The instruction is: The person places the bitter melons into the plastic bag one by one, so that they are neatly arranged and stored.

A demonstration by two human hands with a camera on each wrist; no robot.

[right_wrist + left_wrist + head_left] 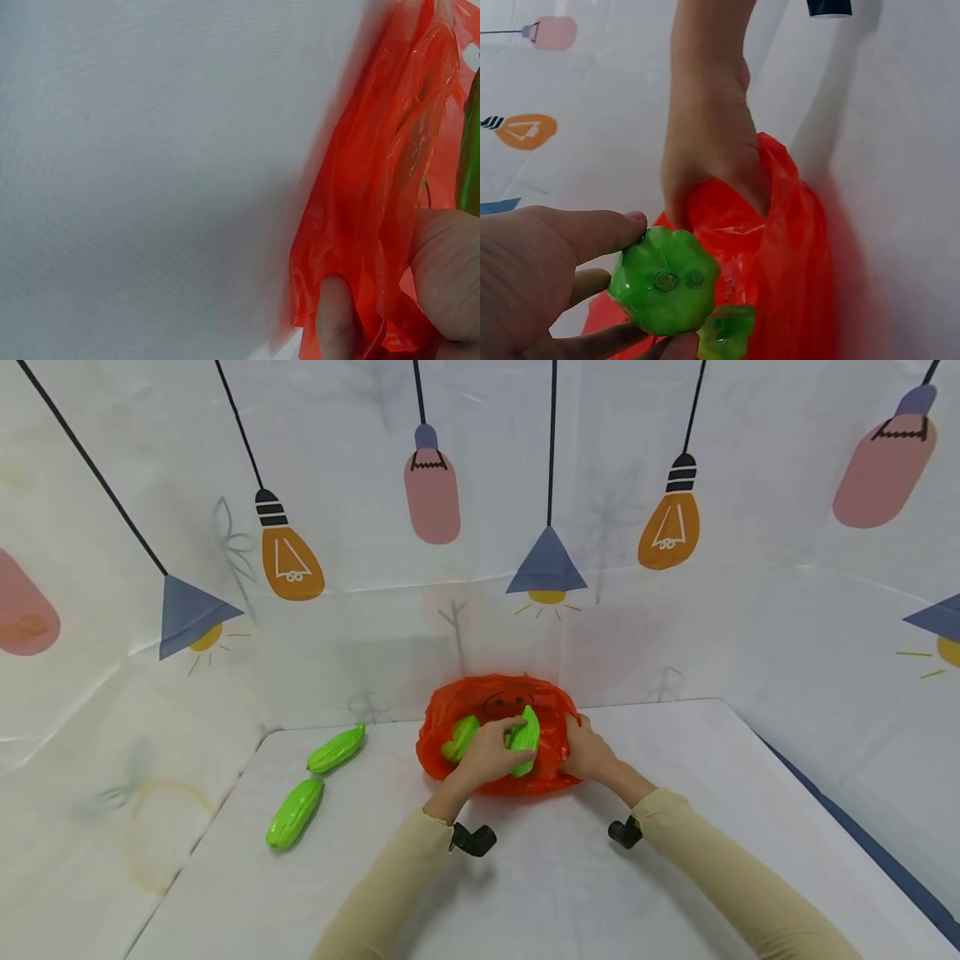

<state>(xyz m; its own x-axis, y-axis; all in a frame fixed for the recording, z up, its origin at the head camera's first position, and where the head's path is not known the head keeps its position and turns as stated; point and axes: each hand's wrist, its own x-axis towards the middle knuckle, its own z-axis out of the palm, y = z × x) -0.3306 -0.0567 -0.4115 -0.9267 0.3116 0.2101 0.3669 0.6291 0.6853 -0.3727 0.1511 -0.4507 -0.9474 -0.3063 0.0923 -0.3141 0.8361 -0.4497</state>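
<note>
My left hand [491,752] grips a bright green, ridged toy bitter melon [524,742], thumb and fingers round its sides. It is over the mouth of a red plastic bag [442,760]; the left wrist view shows the lobed end of the bitter melon [664,281] facing the camera. My right hand [588,752] pinches the right side of the bag's rim, with the thin plastic [352,202] folded between thumb and fingers. Another green vegetable [463,737], yellowish at one end, lies inside the bag, partly hidden by the left hand.
Two more green toy bitter melons [337,749] lie end to end on the white table [540,877], left of the bag. Behind the table hangs a white sheet [360,635] printed with lamps and bulbs. Both wrists carry small black cameras [474,840].
</note>
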